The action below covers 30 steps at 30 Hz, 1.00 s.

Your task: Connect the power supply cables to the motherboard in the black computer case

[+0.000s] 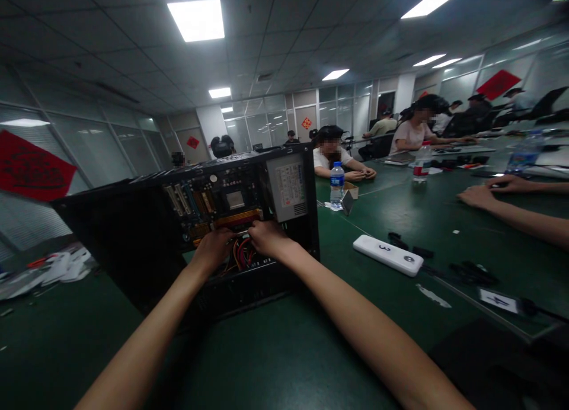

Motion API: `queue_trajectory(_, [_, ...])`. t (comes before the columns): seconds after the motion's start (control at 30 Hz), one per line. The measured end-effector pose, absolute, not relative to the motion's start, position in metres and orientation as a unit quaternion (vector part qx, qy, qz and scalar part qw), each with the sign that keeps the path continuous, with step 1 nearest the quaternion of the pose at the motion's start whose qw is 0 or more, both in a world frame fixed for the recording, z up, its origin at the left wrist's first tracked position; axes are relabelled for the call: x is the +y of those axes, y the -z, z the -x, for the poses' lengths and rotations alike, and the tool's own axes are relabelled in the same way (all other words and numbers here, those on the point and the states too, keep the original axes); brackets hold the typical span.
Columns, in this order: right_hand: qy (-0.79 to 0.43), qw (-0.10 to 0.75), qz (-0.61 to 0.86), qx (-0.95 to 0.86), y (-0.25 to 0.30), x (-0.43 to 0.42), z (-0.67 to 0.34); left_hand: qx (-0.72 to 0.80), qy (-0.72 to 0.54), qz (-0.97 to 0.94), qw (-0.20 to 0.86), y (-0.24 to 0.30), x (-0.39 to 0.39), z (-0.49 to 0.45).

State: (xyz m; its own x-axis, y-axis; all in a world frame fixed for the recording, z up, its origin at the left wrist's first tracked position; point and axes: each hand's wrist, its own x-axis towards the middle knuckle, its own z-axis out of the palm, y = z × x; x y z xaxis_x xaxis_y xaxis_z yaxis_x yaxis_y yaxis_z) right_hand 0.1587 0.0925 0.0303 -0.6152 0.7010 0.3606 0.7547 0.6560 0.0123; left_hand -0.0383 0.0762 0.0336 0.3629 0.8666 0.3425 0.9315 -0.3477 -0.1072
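A black computer case (249, 294) stands on the green table with its side open towards me. Both my hands reach into it. Inside, the motherboard (213, 188) shows a square metal chip, with yellow and red memory slots (240, 217) below it. My left hand (214, 247) and my right hand (267, 238) are closed just under these slots, fingers close together. Between the fingertips lies a thin pale piece, too small to name. Coloured cables (240, 256) hang beneath the hands. A grey power supply (288, 188) fills the upper right corner.
Right of the case lie a white power bank (388, 255) marked 3, black cables (473, 274) and a label card (498, 300). A water bottle (336, 183) stands farther back. Another person's hands (482, 195) rest at the right. Papers (57, 268) lie at the left.
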Motion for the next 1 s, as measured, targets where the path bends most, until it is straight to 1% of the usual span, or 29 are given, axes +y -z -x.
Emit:
queue_trajectory(0.17, [0.084,0.161,0.408,-0.895,-0.0312,0.0911,-0.1577,-0.557,0.108,0.813,0.132,-0.0335,0.0761,0.0386])
queue_trajectory(0.33, [0.083,0.157,0.408,-0.896,-0.0293,0.0936,-0.1561,-0.573,0.077,0.802,0.146,-0.0342,0.0788,0.0363])
queue_trajectory(1.0, [0.092,0.172,0.394,-0.898,-0.0303,0.091,-0.1552,-0.549,0.116,0.818,0.128,-0.032,0.0798,0.0383])
